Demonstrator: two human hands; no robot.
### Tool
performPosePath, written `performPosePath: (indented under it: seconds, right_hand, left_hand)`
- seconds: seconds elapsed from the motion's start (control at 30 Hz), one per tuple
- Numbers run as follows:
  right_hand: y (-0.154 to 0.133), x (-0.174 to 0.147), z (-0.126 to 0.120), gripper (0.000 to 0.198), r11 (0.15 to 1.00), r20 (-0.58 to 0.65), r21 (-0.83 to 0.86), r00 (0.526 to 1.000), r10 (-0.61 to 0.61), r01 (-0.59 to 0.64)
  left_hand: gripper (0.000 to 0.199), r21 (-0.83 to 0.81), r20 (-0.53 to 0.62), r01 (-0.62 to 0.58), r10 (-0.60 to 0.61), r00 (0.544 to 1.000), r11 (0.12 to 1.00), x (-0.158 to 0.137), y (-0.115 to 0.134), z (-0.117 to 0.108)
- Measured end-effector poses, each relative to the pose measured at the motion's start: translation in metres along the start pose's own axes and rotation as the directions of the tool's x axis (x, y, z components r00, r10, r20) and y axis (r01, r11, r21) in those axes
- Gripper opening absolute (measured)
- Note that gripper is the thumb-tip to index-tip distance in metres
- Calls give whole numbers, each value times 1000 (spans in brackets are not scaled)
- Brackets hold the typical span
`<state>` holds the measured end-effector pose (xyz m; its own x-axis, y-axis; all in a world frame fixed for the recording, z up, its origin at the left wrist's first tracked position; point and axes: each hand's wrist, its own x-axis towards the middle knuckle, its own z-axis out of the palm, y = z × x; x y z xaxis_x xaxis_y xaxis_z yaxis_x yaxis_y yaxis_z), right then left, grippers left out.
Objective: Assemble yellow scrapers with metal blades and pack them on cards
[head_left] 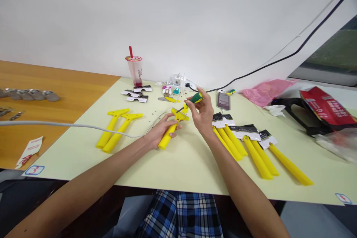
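My left hand (160, 132) is closed around the handle of a yellow scraper (166, 138), whose wide head points away from me. In my right hand (204, 113) is a screwdriver (195, 98) with a green and yellow handle. Its shaft slants down to the left, and the tip is at the scraper's head; whether it sits in a screw is too small to tell. Left of my hands lie two more yellow scrapers (122, 134). To the right, several yellow scrapers with black-and-white card sleeves (245, 132) over their heads lie side by side.
A drink cup (135, 71) with a red straw stands near the wall, behind black-and-white cards (137, 98). A power strip (178, 80), a phone (224, 101) and a yellow-handled blade tool (171, 99) lie at the back. A grey cable (83, 125) crosses the left side; a pink bag (264, 92) and red box (326, 107) are right.
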<state>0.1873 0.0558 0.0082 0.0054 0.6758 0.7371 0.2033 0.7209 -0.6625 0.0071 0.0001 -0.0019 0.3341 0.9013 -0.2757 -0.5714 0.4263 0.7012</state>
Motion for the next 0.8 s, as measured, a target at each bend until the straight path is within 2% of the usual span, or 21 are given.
performPosePath:
  seconds: [0.1, 0.23, 0.3, 0.57, 0.8]
  right_hand:
    - [0, 0, -1, 61, 999, -9, -37, 1000, -23, 23]
    - [-3, 0, -2, 61, 997, 98, 81, 995, -23, 15]
    - [-2, -1, -1, 58, 994, 112, 111, 994, -17, 4]
    - [9, 0, 2, 58, 998, -79, -18, 995, -64, 63]
    - [7, 1, 2, 61, 997, -97, -51, 993, -71, 66]
  left_hand:
    - [56, 14, 3, -3, 3, 1000, 1000, 0, 0, 1]
    - [54, 25, -14, -9, 9, 1000, 1000, 0, 1, 1]
    - [54, 18, -13, -9, 9, 1000, 1000, 0, 2, 1]
    - [55, 61, 7, -11, 10, 1000, 998, 0, -1, 1]
    - [54, 90, 20, -15, 13, 1000, 996, -1, -1, 2]
